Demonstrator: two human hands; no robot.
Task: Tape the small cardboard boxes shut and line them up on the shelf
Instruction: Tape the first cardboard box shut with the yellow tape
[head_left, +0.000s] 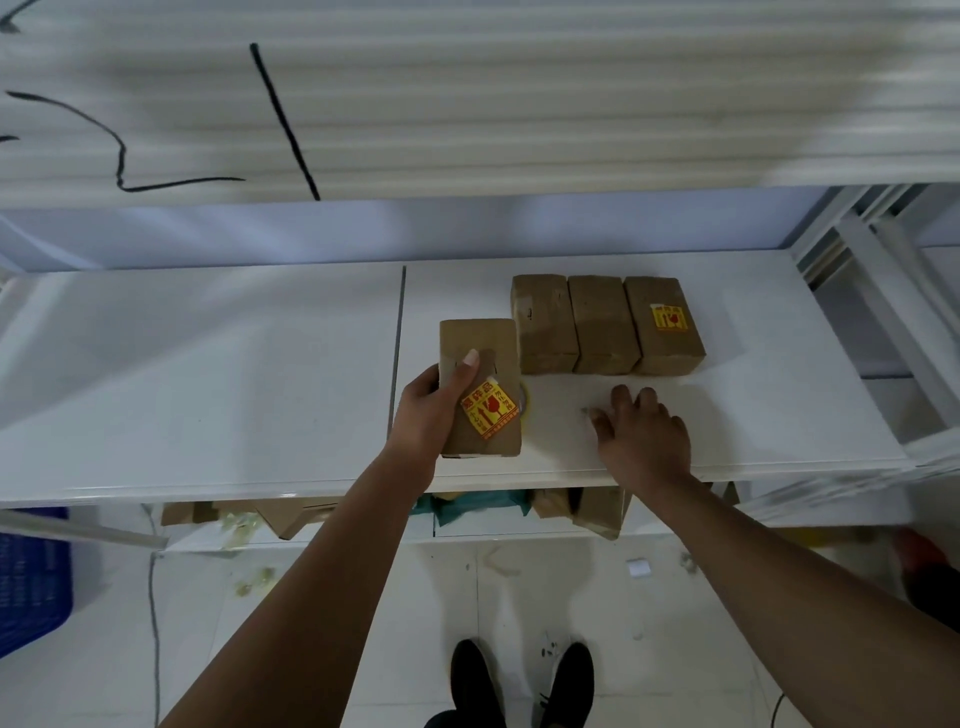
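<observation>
On the white flat shelf (208, 364), three small brown cardboard boxes (605, 325) stand in a touching row. The left hand (423, 415) grips a fourth brown box with a yellow sticker (488, 441); the right hand (641, 431) is spread open nearby. I judge this the lining-up step: the box should next go just left of the row.

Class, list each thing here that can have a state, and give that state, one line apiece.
Left hand: grips the held box.
Held box: closed, sticker facing up, near the front edge of the shelf.
Row of three boxes: closed, side by side, touching, on the shelf.
Right hand: open, fingers spread over the shelf, holding nothing.
Tape roll: on the shelf, mostly hidden behind the held box.
</observation>
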